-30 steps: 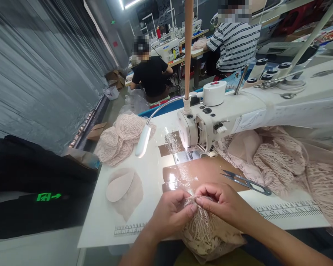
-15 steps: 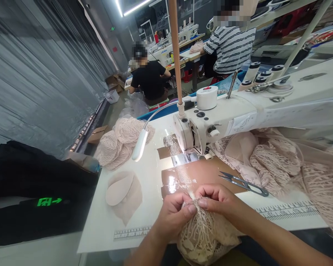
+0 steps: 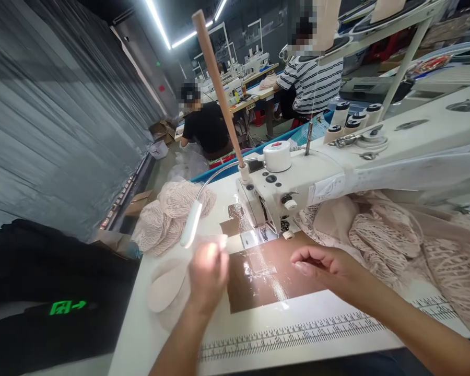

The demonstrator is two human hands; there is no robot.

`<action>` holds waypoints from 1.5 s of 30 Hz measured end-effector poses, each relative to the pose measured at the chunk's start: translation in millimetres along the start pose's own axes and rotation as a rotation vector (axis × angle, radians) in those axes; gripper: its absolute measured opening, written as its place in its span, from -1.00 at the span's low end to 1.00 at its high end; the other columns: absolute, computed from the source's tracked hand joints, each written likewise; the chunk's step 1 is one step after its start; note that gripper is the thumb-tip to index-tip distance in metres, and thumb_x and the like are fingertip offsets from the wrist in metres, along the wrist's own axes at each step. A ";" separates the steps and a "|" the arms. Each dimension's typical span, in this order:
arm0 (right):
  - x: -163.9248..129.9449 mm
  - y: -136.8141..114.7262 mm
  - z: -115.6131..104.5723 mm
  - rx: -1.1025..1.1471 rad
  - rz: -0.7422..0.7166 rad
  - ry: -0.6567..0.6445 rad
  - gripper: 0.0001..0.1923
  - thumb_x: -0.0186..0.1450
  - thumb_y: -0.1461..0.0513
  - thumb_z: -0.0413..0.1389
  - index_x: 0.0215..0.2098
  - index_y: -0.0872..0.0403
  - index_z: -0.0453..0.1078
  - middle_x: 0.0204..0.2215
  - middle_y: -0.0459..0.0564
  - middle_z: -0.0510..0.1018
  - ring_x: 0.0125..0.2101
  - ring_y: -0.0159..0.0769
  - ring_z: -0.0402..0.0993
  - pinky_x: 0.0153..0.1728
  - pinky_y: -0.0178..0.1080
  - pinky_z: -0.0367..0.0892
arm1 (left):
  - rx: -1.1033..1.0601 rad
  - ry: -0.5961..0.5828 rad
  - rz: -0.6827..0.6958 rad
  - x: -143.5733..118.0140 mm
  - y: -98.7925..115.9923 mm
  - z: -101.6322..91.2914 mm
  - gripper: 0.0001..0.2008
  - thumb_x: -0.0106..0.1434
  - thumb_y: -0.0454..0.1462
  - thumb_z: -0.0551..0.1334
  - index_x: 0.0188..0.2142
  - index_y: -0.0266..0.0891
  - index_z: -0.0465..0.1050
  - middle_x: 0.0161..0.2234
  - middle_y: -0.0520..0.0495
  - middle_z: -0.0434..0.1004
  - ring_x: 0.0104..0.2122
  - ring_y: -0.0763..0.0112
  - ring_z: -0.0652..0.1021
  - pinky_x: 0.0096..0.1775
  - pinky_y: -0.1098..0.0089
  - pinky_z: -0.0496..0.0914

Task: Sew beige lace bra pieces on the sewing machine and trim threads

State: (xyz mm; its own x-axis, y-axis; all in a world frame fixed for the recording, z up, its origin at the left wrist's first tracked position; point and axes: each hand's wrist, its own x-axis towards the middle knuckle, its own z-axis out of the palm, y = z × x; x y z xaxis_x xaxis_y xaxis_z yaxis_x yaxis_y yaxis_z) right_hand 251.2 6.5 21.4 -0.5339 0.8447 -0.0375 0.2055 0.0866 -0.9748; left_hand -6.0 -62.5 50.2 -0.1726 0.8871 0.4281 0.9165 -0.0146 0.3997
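My left hand (image 3: pixel 209 271) is closed in a blurred fist over the left part of the white table. A pale, thin edge (image 3: pixel 218 240) shows just above its knuckles; I cannot make out what it is. Beside it lie round beige fabric pieces (image 3: pixel 166 290), partly behind the wrist. My right hand (image 3: pixel 323 267) hovers at the right side of the brown plate (image 3: pixel 254 295), fingers curled and thumb close to the index finger. Whatever it may hold is hidden. Ahead stands the sewing machine (image 3: pixel 274 188). The thread snips seen earlier do not show.
Beige lace pieces (image 3: pixel 156 224) are piled at the table's back left, near a gooseneck lamp (image 3: pixel 191 224). More lace (image 3: pixel 379 230) is heaped right of the machine head. A printed ruler (image 3: pixel 290 334) runs along the front edge. Two people sit at machines farther back.
Both hands have parted: the left moved up and left, the right stays right, over where the snips lay. The gathered lace piece between them is gone from view. The camera has shifted.
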 end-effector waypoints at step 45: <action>44.8 20.2 42.8 -1.235 -0.250 0.028 -0.46 0.11 0.52 -0.03 -0.03 0.02 0.43 -0.21 -0.03 0.56 -0.41 -0.21 0.38 -0.45 -0.18 0.15 | -0.106 -0.347 0.450 24.4 -3.3 87.4 -0.69 0.34 -0.36 0.03 -0.03 -0.32 0.47 -0.08 -0.23 0.54 -0.25 0.22 0.45 -0.21 0.22 0.44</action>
State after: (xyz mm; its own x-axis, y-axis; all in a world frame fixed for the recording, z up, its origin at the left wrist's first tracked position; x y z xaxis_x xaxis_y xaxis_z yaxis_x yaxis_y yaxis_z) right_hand 196.3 23.5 -9.4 -0.6543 0.7435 0.1379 0.7378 0.6677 -0.0992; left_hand 18.3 -0.5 -11.5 0.3709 0.8820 0.2907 0.8281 -0.4558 0.3264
